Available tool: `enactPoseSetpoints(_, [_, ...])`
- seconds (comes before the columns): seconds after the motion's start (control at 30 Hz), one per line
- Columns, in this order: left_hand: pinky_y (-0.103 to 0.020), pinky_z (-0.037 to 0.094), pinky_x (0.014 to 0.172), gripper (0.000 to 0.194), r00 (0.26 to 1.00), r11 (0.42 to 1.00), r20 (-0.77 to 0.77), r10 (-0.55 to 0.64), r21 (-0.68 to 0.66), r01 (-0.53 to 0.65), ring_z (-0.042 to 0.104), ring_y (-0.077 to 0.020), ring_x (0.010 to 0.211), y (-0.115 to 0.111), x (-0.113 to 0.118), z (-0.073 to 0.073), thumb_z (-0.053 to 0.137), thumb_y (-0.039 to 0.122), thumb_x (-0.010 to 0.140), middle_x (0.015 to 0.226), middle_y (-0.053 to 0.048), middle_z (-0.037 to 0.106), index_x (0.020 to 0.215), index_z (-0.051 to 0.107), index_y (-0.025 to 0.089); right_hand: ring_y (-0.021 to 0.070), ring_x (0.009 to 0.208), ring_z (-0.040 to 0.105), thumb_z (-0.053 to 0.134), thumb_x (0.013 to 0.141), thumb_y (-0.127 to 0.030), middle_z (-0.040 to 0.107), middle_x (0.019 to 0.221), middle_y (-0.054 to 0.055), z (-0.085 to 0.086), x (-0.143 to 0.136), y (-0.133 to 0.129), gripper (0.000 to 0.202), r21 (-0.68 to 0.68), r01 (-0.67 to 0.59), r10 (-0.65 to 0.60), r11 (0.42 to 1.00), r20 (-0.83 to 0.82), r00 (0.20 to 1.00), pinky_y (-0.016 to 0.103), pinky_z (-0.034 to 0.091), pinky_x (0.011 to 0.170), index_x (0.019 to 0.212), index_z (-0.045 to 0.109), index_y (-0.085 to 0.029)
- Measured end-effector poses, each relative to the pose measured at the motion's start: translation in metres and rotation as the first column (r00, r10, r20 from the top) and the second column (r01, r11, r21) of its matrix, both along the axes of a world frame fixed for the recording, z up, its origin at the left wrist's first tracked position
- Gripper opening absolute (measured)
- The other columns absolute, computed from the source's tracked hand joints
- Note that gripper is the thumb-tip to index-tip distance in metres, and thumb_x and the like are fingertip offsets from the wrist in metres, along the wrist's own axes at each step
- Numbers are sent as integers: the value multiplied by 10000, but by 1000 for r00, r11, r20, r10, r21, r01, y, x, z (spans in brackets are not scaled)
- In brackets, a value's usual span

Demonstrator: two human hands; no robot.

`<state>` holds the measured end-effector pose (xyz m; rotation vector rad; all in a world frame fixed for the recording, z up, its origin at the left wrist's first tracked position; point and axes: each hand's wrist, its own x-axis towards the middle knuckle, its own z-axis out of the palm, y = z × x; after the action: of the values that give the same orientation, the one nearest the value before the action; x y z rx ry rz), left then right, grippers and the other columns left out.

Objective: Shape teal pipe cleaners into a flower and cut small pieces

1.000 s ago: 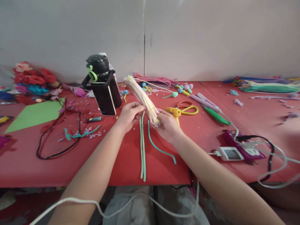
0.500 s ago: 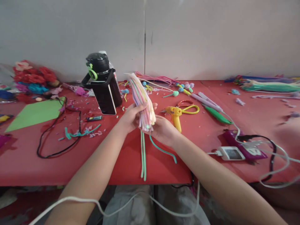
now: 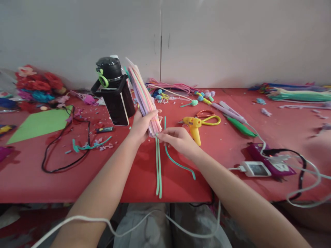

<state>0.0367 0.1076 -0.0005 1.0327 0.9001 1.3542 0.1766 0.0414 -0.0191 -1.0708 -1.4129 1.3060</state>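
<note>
My left hand [image 3: 141,125] is wrapped round a thick bundle of pastel pipe cleaners [image 3: 143,94], tilted with its top to the left. At the bundle's lower end, my right hand [image 3: 177,139] is closed in a pinch on the tip of a green pipe cleaner that shows among the cut ends. Below the hands, two pale green pipe cleaners [image 3: 158,168] lie side by side on the red table [image 3: 134,186]. A curved teal pipe cleaner [image 3: 178,166] lies to their right, partly hidden by my right hand.
A yellow glue gun [image 3: 193,127] and yellow-handled scissors [image 3: 210,120] lie right of my hands. A black bottle in a holder [image 3: 116,100] stands behind left. Farther right are a lilac hair straightener [image 3: 230,112], a purple power bank [image 3: 261,155] and white cables. Green paper [image 3: 38,124] lies left.
The bundle has moved up and left in my left hand and leans more. My right hand has gone from supporting the bundle's side to pinching at its lower end.
</note>
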Motion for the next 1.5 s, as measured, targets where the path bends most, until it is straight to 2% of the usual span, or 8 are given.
enactPoseSetpoints(0.4, [-219, 478, 503, 336, 999, 999, -17, 42, 0, -42, 589, -107, 547, 1, 3, -6, 760, 212, 710, 692, 29, 631, 981, 564, 191, 130, 628, 547, 714, 768, -357, 656, 667, 21, -6, -3, 2, 214, 17, -46, 46, 999, 7, 999, 294, 437, 655, 691, 693, -158])
enactPoseSetpoints(0.7, [-216, 454, 443, 282, 997, 997, -49, 66, -29, -67, 568, -103, 515, 3, -2, -3, 757, 260, 718, 710, 20, 615, 900, 553, 186, 137, 625, 596, 675, 769, -285, 644, 633, 12, 7, 7, -7, 151, -115, -457, 466, 882, 72, 882, 278, 465, 640, 691, 686, -155])
enactPoseSetpoints(0.87, [-217, 470, 475, 288, 999, 999, -20, 32, 3, -32, 569, -100, 536, 2, 1, -6, 751, 239, 724, 708, 30, 605, 916, 542, 193, 103, 538, 498, 690, 836, -558, 574, 588, -16, 7, 2, -5, 413, -69, -262, 268, 963, 102, 958, 258, 403, 566, 713, 645, -166])
enactPoseSetpoints(1.03, [-206, 444, 461, 311, 1000, 1000, -25, 7, 2, -7, 561, -101, 527, 1, 3, -9, 763, 240, 726, 676, 34, 600, 928, 530, 199, 107, 578, 494, 701, 841, -533, 551, 600, -25, 0, 1, -3, 399, 24, -235, 232, 972, 87, 969, 259, 392, 593, 688, 637, -170])
enactPoseSetpoints(1.13, [-213, 437, 447, 304, 999, 1000, -33, 12, -7, -12, 557, -103, 505, 1, 2, -7, 760, 248, 724, 673, 33, 597, 923, 536, 200, 114, 604, 535, 719, 837, -466, 607, 633, -10, 4, 6, -6, 333, -37, -422, 424, 906, 119, 898, 255, 420, 609, 705, 678, -163])
enactPoseSetpoints(1.27, [-219, 446, 443, 279, 999, 999, -35, 40, -9, -41, 556, -105, 498, 1, -1, -3, 748, 237, 706, 677, 27, 595, 889, 542, 195, 107, 588, 534, 747, 824, -456, 638, 642, -6, 12, 10, -12, 304, -172, -694, 715, 699, 143, 684, 237, 405, 562, 763, 733, -159])
enactPoseSetpoints(1.4, [-209, 435, 434, 296, 999, 1000, -42, 26, -8, -27, 545, -100, 505, 1, -1, -2, 745, 234, 702, 679, 34, 587, 913, 540, 197, 78, 522, 457, 715, 834, -567, 657, 693, 6, 8, 3, -12, 413, -133, -496, 507, 858, 70, 859, 238, 363, 519, 792, 723, -156])
enactPoseSetpoints(1.5, [-209, 446, 458, 282, 999, 1000, -39, 13, -5, -14, 540, -93, 505, -1, 2, -3, 742, 232, 713, 674, 34, 591, 904, 537, 196, 74, 455, 371, 686, 840, -619, 485, 505, -52, 2, -4, -9, 466, -129, -268, 272, 955, 18, 962, 242, 285, 476, 736, 669, -165])
